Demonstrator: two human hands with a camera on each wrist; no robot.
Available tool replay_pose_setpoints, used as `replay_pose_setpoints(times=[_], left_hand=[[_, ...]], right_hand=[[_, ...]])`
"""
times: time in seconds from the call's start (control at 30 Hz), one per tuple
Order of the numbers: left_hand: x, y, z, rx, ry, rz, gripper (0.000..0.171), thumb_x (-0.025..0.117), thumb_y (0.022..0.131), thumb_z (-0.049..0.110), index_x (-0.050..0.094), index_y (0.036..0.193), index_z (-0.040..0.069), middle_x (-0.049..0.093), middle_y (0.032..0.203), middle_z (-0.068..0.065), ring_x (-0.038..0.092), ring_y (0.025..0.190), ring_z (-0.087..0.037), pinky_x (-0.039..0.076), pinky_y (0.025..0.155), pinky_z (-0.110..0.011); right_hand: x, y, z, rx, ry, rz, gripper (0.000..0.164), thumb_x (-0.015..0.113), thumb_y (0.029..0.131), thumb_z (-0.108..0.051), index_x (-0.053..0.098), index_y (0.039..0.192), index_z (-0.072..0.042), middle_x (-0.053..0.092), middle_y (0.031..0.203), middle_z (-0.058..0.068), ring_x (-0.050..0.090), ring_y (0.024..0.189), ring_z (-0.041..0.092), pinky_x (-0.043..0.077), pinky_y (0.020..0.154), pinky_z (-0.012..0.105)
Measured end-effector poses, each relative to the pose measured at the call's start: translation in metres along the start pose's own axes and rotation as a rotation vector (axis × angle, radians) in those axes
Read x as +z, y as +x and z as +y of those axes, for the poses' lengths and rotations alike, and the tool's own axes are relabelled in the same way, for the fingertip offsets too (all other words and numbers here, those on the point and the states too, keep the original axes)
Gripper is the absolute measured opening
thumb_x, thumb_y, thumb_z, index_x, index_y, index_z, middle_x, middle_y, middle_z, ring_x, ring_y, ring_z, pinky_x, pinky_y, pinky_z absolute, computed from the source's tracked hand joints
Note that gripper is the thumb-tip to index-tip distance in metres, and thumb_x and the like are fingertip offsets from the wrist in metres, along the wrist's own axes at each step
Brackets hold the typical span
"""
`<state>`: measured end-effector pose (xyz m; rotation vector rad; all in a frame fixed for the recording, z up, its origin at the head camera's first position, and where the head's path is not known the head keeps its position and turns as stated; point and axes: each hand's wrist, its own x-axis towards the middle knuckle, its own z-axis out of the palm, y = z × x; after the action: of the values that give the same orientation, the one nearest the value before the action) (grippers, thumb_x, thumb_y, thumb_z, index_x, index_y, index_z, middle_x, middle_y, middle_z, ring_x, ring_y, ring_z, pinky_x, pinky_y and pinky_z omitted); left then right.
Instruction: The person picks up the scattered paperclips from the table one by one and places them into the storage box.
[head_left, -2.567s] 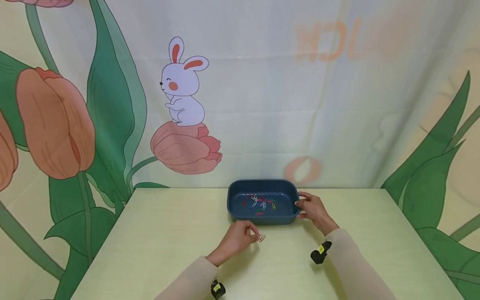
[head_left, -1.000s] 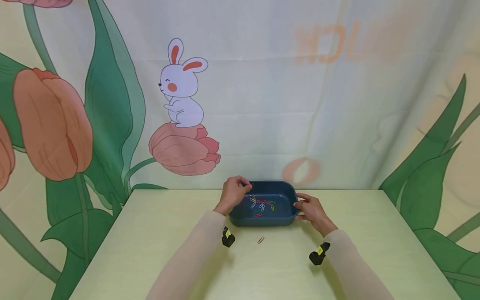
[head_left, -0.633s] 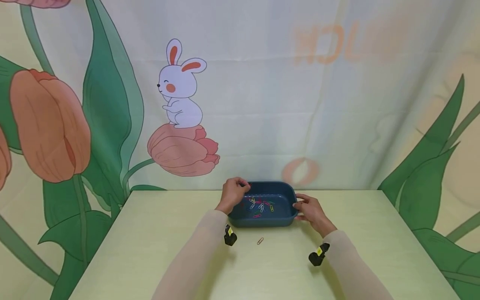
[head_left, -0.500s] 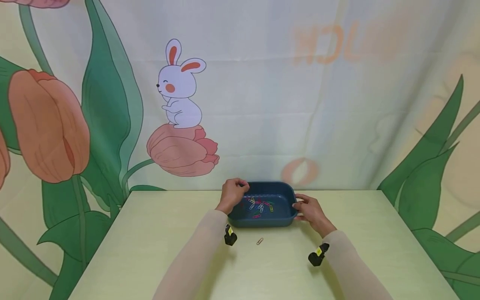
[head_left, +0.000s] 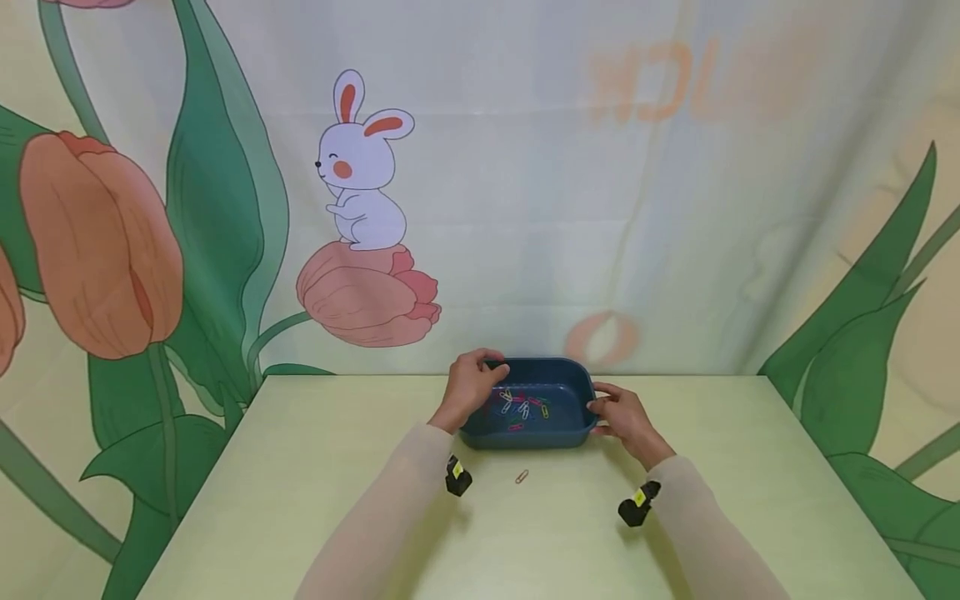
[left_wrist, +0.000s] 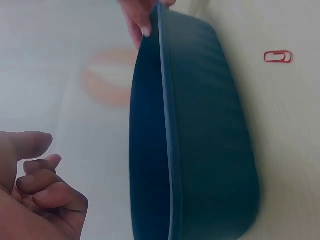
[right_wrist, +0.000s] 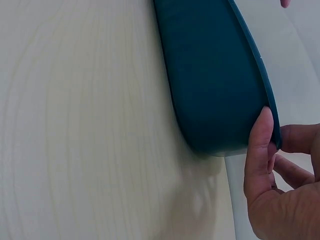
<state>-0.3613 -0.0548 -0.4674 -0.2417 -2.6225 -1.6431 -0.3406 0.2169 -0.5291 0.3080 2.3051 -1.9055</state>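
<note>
A dark blue rectangular plastic bin (head_left: 555, 438) stands near the table's back edge. Several coloured paper clips lie on its floor, a yellow paper clip (head_left: 545, 411) and a pink paper clip (head_left: 516, 427) among them. My left hand (head_left: 468, 385) is over the bin's left end; in the left wrist view its thumb stands apart from loosely bent fingers, with nothing between. My right hand (head_left: 630, 423) grips the bin's right rim, thumb on the outer wall in the right wrist view. One red paper clip (head_left: 522, 477) lies on the table in front of the bin.
The pale wooden table (head_left: 300, 500) ends at a hanging backdrop (head_left: 510, 208) printed with a rabbit and tulips. Small black cameras sit on both wrists, the left wrist camera (head_left: 457, 477) close to the bin's front left corner.
My left hand has gone from beside the table paper clip up to the bin's left end, and its pinched thumb and fingers have parted. My right hand keeps its grip on the rim.
</note>
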Motion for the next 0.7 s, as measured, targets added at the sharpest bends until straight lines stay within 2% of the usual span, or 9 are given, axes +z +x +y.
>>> replay_pose_setpoints(times=[0.17, 0.33, 0.47, 0.7], left_hand=[[-0.003, -0.016, 0.006, 0.081, 0.014, -0.02, 0.027, 0.068, 0.093, 0.024, 0.069, 0.117, 0.012, 0.047, 0.058, 0.002, 0.047, 0.049, -0.018, 0.039, 0.055, -0.028], [-0.004, -0.039, 0.007, 0.15, 0.017, -0.029, 0.025, 0.067, 0.093, 0.023, 0.07, 0.115, 0.011, 0.044, 0.057, 0.002, 0.038, 0.048, -0.014, 0.034, 0.052, -0.026], [-0.003, -0.058, 0.006, 0.166, 0.012, -0.055, 0.023, 0.068, 0.092, 0.021, 0.071, 0.113, 0.01, 0.043, 0.058, 0.003, 0.037, 0.048, -0.012, 0.031, 0.049, -0.025], [0.003, -0.082, 0.0, 0.159, 0.01, -0.093, 0.024, 0.07, 0.091, 0.022, 0.072, 0.113, 0.014, 0.045, 0.058, 0.005, 0.039, 0.049, -0.009, 0.033, 0.05, -0.022]], right_hand=[[-0.001, 0.004, 0.0, 0.002, 0.003, 0.0, 0.051, 0.056, 0.097, -0.011, 0.044, 0.147, -0.011, 0.056, 0.115, 0.011, 0.064, 0.099, 0.03, 0.06, 0.071, 0.035], [0.0, 0.001, -0.001, 0.003, -0.002, 0.006, 0.051, 0.056, 0.097, -0.011, 0.045, 0.146, -0.012, 0.056, 0.114, 0.011, 0.064, 0.095, 0.027, 0.06, 0.075, 0.037], [-0.001, 0.0, -0.001, 0.013, -0.002, -0.001, 0.051, 0.056, 0.097, -0.011, 0.044, 0.146, -0.011, 0.057, 0.114, 0.01, 0.065, 0.091, 0.022, 0.06, 0.075, 0.037], [-0.001, 0.001, -0.002, 0.016, 0.007, -0.004, 0.052, 0.057, 0.096, -0.011, 0.045, 0.146, -0.012, 0.057, 0.116, 0.012, 0.065, 0.089, 0.02, 0.06, 0.073, 0.035]])
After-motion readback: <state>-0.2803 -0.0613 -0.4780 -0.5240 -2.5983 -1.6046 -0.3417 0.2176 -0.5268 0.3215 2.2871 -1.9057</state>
